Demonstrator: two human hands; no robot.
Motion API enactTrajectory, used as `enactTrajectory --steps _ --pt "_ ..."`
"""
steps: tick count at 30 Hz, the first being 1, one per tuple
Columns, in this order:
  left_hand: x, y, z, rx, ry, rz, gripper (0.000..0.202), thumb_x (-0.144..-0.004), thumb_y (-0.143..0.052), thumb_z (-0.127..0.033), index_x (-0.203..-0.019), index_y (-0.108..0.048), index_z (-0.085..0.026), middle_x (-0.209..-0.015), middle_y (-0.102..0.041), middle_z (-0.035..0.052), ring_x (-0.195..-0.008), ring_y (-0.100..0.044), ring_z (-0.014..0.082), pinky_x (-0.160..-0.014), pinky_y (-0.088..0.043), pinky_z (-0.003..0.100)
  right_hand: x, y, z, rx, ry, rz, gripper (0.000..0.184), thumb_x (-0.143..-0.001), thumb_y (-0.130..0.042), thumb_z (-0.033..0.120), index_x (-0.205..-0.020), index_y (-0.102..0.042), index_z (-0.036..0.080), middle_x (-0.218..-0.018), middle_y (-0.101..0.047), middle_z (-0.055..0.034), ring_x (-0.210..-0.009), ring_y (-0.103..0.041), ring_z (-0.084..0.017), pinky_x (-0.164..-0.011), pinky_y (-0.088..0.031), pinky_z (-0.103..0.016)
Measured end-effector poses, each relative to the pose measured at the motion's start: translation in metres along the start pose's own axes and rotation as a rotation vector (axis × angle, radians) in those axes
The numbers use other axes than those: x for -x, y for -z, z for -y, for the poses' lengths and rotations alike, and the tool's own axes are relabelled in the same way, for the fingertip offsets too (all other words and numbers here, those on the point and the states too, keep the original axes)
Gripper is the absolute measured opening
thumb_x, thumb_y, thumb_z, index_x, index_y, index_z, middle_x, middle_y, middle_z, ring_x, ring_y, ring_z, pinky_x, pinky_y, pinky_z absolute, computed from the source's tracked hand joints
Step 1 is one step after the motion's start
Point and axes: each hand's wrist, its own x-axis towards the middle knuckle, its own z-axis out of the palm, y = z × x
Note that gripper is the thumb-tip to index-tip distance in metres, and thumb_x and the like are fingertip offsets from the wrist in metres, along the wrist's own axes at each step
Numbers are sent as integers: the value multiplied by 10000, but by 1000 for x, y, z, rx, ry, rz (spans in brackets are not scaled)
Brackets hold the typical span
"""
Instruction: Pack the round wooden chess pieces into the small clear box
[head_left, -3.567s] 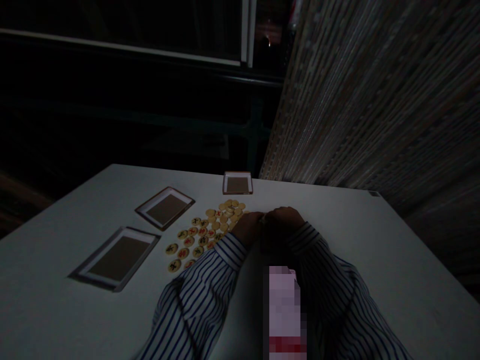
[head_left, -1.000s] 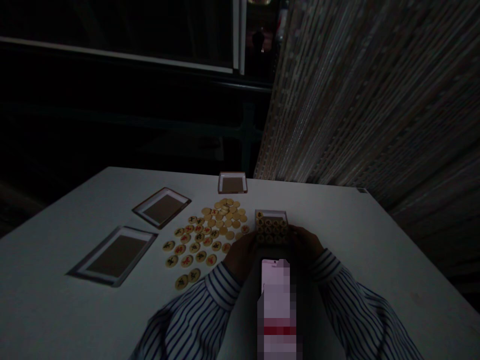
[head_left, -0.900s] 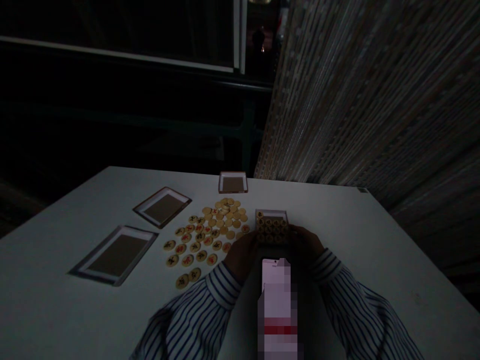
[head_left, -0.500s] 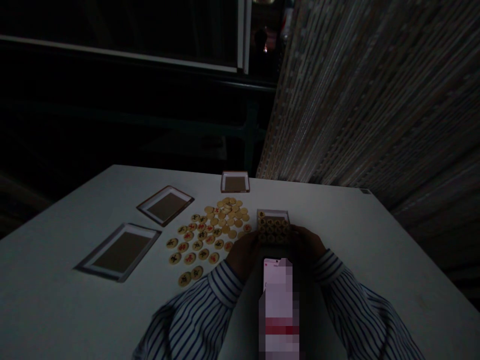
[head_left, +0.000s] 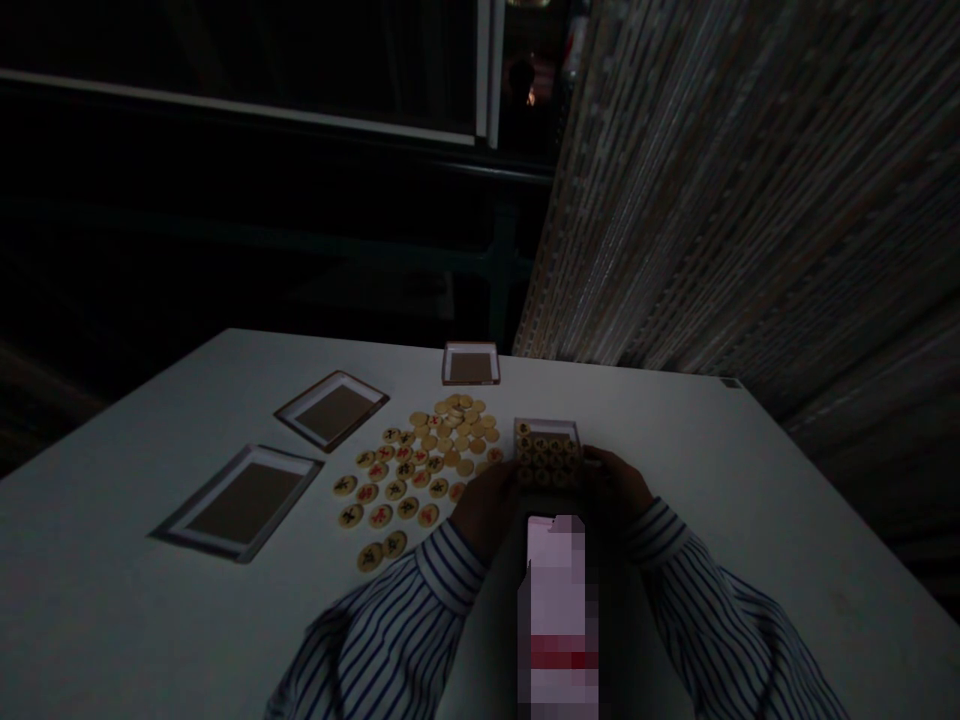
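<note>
A small open box (head_left: 579, 428) stands on the white table in front of me, with rows of round xiangqi pieces (head_left: 541, 460) inside and a bare strip near its far side. My left hand (head_left: 486, 508) grips the left side of this box, and my right hand (head_left: 621, 484) closes on its right side. Dim light hides most of the fingertips. Many loose xiangqi pieces (head_left: 405, 507), some with red marks and some with black, lie spread to the left of my left hand. Several are blank side up at the far end of the spread.
Three shallow trays or lids lie around the pieces: one at left (head_left: 244, 500), one behind it (head_left: 330, 410) and one at the far edge (head_left: 470, 366). A lit phone (head_left: 555, 580) is between my forearms. A string curtain (head_left: 675, 180) hangs beyond the table (head_left: 720, 480).
</note>
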Motion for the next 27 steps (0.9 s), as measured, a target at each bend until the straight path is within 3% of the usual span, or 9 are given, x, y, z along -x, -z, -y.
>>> enactTrajectory --steps 15,27 --pt "1 -1 1 -73 -21 -76 285 -814 -393 -279 -1009 -582 -191 -947 -636 58 -867 -588 179 -751 -481 314 0 -2 -3 -3 49 -94 372 -762 -429 297 -1094 -526 162 -1013 -611 -90 -781 -598 -167 -689 -503 -321" --pt "-2 -3 -1 -44 24 -117 218 -777 -445 -238 -913 -605 -179 -933 -639 60 -873 -585 179 -777 -476 318 0 1 -2 26 113 -204 331 -769 -409 297 -1020 -564 147 -937 -629 -96 -721 -595 -160 -603 -502 -292"
